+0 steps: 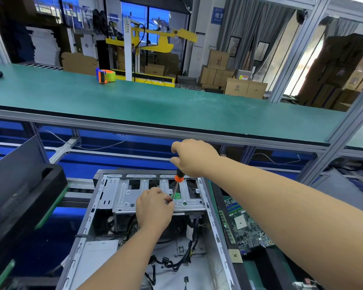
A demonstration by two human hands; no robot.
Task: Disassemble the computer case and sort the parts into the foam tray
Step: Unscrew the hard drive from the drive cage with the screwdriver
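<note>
Head view: right hand grips screwdriver; left hand on drive cage.

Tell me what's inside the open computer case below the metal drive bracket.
Inside the computer case, below the drive bracket: loose black cables and a pale box. The left hand and forearm cover the middle.

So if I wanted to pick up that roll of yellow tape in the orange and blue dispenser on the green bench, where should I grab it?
Probably by the orange and blue handle of the yellow tape dispenser, coming from its left side. The handle sticks out there, while the roll fills the right.
</note>
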